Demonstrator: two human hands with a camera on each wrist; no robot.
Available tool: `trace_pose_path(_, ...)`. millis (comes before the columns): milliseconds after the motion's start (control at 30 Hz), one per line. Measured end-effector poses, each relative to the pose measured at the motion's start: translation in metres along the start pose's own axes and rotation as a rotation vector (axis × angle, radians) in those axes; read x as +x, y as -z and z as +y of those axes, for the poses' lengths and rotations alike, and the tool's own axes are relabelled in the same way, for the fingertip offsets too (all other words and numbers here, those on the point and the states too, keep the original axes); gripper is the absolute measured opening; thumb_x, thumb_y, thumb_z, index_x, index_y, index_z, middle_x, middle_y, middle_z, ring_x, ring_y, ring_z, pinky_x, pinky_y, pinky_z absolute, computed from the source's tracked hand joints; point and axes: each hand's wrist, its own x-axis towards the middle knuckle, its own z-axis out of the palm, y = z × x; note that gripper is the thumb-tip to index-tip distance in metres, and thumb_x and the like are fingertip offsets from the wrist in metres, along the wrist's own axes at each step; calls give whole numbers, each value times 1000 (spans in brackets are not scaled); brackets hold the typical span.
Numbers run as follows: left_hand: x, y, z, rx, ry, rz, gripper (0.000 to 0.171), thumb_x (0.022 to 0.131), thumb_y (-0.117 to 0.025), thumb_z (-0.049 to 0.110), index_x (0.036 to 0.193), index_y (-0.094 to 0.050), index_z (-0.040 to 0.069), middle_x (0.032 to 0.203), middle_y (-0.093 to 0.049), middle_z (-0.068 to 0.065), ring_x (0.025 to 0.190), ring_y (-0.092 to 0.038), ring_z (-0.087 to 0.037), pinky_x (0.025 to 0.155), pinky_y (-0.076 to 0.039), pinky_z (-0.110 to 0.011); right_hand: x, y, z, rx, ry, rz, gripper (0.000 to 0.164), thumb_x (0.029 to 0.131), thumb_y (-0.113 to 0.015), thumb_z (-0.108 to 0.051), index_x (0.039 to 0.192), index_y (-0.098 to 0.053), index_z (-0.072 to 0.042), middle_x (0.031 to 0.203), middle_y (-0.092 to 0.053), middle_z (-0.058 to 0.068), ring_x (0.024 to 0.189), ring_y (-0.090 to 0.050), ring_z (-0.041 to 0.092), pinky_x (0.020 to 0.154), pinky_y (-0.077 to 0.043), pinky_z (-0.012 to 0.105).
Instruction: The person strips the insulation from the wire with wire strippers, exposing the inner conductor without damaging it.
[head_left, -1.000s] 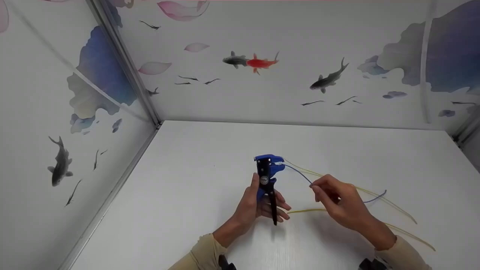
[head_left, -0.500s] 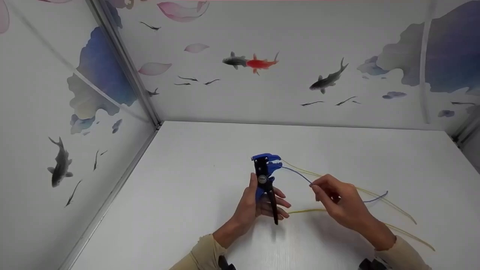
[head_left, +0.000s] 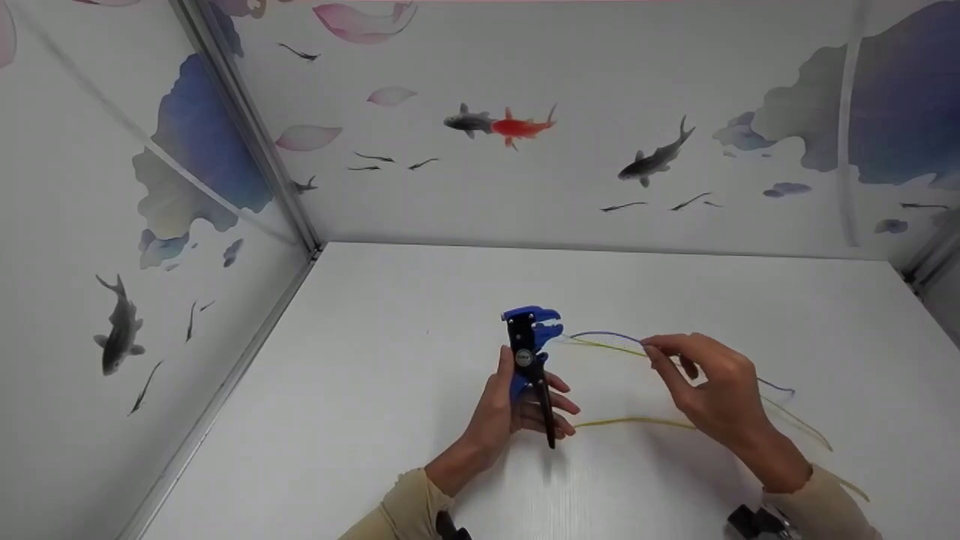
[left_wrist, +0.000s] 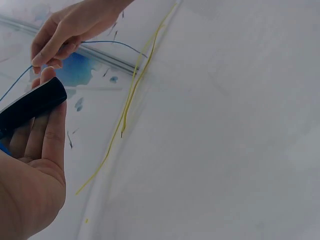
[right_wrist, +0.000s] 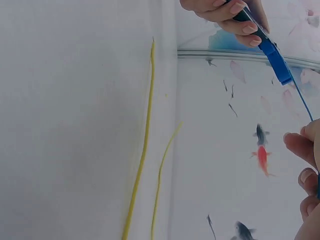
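My left hand [head_left: 491, 409] holds a blue-and-black wire stripper [head_left: 529, 349] upright, thumb along its near side and the other fingers loosely extended behind the black handle [left_wrist: 37, 102]. The stripper's blue jaws stand open, facing right. Between thumb and fingertips my right hand [head_left: 716, 386] pinches a thin blue wire [head_left: 607, 334]. One end of that wire arches toward the stripper and lies just right of its jaws in the head view; the other end sticks out beyond the hand. Whether the near tip is stripped is too small to tell.
Two yellow wires lie on the white table [head_left: 390, 360]: a farther yellow wire [head_left: 611, 346] behind my right hand and a nearer yellow wire [head_left: 637, 420] in front. A tiny yellow scrap [left_wrist: 86, 220] shows in the left wrist view. Printed walls [head_left: 525, 202] enclose the table's back and left.
My right hand has moved right and slightly up, drawing the blue wire's end back from the stripper's jaws. The left hand and the stripper have shifted only slightly left.
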Motion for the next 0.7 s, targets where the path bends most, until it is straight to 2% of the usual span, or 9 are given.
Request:
trace_pose_path(100, 0, 0, 0, 0, -3, 3, 96, 112, -6, 70, 123, -69, -2, 106, -83, -19, 82, -84, -25, 80, -69, -46, 3, 6, 4, -128, -45, 2, 21, 88, -87, -3, 105, -84, -14, 84, -79, -2, 60, -46, 7, 53, -35, 19)
trace_pose_path(233, 0, 1, -1, 0, 2, 5, 96, 112, -6, 70, 124, -69, -1, 107, -83, -19, 82, -84, -25, 81, -69, -46, 1, 7, 8, -227, -162, -81, 13, 92, -86, -11, 104, -82, -15, 83, -79, -1, 58, -43, 7, 50, -32, 22)
trace_pose_path(400, -1, 1, -1, 3, 5, 1, 96, 111, -7, 71, 125, -69, -1, 108, -83, -19, 82, -84, -25, 81, -69, -46, -7, -2, 11, -182, -247, -227, 11, 96, -83, -13, 105, -81, -17, 83, -78, -5, 60, -49, 4, 53, -37, 23)
trace_pose_path(600, -1, 0, -1, 5, 11, 6, 95, 112, -9, 70, 126, -68, -3, 108, -82, -21, 81, -84, -24, 80, -69, -44, -16, -16, 13, -88, -363, -503, 13, 98, -79, -11, 109, -83, -17, 90, -79, -8, 73, -62, 3, 62, -48, 23)
trace_pose_path(700, 0, 0, -1, 2, 14, -1, 97, 112, -9, 70, 128, -66, -7, 108, -82, -20, 81, -83, -24, 80, -69, -43, -19, -20, 16, -63, -406, -612, 11, 99, -79, -12, 108, -84, -17, 95, -80, -8, 78, -64, 4, 67, -52, 24)
